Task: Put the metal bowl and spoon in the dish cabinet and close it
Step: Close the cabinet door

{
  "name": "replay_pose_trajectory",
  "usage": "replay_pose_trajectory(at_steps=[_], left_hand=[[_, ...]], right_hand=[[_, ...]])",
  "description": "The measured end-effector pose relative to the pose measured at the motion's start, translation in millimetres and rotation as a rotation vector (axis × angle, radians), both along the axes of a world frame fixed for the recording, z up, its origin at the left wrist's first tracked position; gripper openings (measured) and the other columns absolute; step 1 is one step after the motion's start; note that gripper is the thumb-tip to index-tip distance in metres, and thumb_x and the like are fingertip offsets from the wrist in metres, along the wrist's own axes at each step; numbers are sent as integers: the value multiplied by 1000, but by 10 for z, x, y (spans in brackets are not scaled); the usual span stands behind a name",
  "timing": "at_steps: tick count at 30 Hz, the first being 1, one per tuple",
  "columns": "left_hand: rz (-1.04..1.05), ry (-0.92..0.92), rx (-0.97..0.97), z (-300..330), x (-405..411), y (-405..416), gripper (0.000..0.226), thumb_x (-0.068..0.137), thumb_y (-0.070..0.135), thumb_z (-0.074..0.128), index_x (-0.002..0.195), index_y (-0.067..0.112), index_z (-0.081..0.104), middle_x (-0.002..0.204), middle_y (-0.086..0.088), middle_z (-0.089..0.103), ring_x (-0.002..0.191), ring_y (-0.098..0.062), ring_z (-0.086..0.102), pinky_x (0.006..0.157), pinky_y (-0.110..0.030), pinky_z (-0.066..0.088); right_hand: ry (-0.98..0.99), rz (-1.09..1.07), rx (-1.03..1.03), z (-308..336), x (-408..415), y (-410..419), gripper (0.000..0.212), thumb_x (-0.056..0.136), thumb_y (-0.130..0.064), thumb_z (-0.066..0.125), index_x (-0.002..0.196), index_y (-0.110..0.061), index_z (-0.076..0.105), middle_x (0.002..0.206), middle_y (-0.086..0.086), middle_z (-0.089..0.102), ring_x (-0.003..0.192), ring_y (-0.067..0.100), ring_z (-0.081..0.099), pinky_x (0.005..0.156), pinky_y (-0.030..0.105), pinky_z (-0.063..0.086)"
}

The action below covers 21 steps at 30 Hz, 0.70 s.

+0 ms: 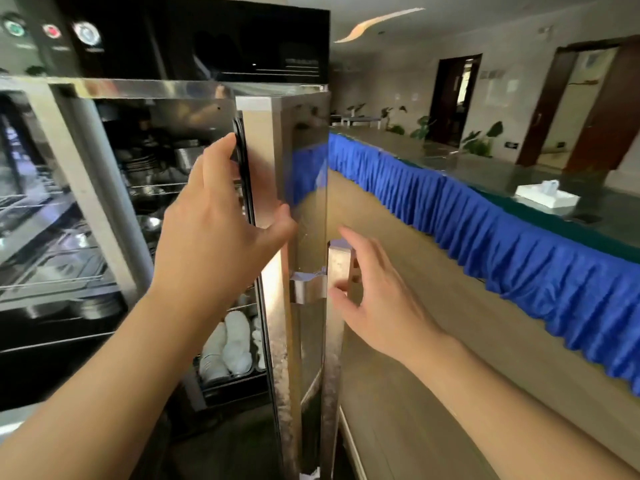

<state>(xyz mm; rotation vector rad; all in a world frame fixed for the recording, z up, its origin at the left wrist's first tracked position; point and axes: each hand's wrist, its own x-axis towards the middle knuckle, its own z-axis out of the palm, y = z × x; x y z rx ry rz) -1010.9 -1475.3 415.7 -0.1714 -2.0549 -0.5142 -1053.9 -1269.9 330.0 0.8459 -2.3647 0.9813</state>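
- The dish cabinet (pixel 194 91), a tall stainless-steel unit with a black panel on top, is standing open, its door (pixel 304 188) swung out edge-on.
- The left hand (pixel 221 216) is gripping the door's edge, fingers wrapping its dark seal.
- The right hand (pixel 374 292) is hovering spread beside the long steel handle (pixel 334 306).
- Metal bowls (pixel 152 223) are sitting on wire racks; white dishes (pixel 228 344) are lying lower down.

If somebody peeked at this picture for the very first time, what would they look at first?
Probably the two hands in the middle: the left hand grips the edge of the shiny metal cabinet door, which stands open, and the right hand is at its long handle. Next, the bright blue pleated cloth running along the counter on the right.
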Motion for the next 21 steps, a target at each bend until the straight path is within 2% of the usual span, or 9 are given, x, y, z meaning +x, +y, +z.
replay_pose_trajectory(at_steps=[2, 6, 8, 10, 12, 14, 17, 19, 21], left_hand=[[63, -1, -6, 1, 14, -197, 69, 78, 40, 73, 135, 22, 41, 121, 5, 58, 88, -17, 62, 66, -30, 45], [176, -23, -55, -59, -8, -573, 68, 78, 43, 74, 134, 22, 41, 122, 1, 56, 86, -20, 62, 63, -33, 51], [236, -53, -67, -141, -53, -755, 73, 79, 46, 75, 137, 21, 37, 124, -3, 56, 85, -22, 62, 64, -32, 49], [287, -87, -43, -234, -116, -967, 74, 80, 50, 73, 138, 23, 34, 125, -3, 56, 86, -22, 62, 65, -32, 46], [309, -109, -9, -329, -180, -1186, 65, 85, 51, 67, 135, 25, 35, 124, -3, 56, 84, -23, 63, 64, -33, 46], [322, -114, 2, -428, -247, -1387, 51, 92, 50, 58, 131, 24, 39, 121, -3, 59, 81, -23, 65, 62, -32, 46], [350, -124, 5, -546, -377, -1670, 37, 98, 47, 51, 125, 24, 42, 116, -2, 61, 82, -21, 66, 59, -28, 40], [354, -116, 2, -591, -484, -1873, 33, 99, 46, 50, 123, 24, 42, 109, -1, 62, 77, -20, 66, 55, -25, 37], [350, -107, -13, -614, -601, -2086, 35, 101, 45, 49, 124, 20, 43, 104, -2, 64, 73, -20, 66, 55, -27, 40]], right_hand=[[-46, 64, -33, -28, -41, -212, 86, 90, -22, 71, 152, -38, 14, 148, -14, 36, 116, 5, 57, 85, 11, 52], [-64, 157, -55, -102, -145, -653, 89, 89, -30, 72, 152, -46, 12, 150, -11, 43, 124, 12, 57, 94, 29, 55], [-109, 195, -83, -139, -227, -857, 92, 86, -33, 75, 150, -51, 12, 139, -7, 54, 116, 13, 62, 91, 35, 58], [-177, 242, -112, -177, -328, -1085, 95, 83, -36, 77, 150, -52, 11, 123, -5, 61, 99, 13, 67, 83, 36, 60], [-256, 287, -139, -210, -422, -1327, 93, 82, -39, 78, 150, -50, 15, 122, -5, 62, 98, 13, 66, 83, 37, 59], [-333, 324, -147, -234, -506, -1568, 81, 80, -41, 78, 144, -45, 28, 124, -7, 63, 104, 13, 66, 87, 41, 59], [-445, 323, -152, -270, -642, -1917, 52, 73, -50, 79, 117, -37, 53, 101, -14, 68, 90, 7, 67, 83, 42, 58], [-543, 325, -148, -284, -755, -2155, 44, 66, -58, 76, 101, -36, 60, 91, -12, 69, 85, 9, 68, 82, 43, 57], [-621, 367, -126, -288, -877, -2378, 37, 64, -63, 73, 90, -38, 64, 84, -15, 70, 80, 7, 67, 81, 38, 56]])
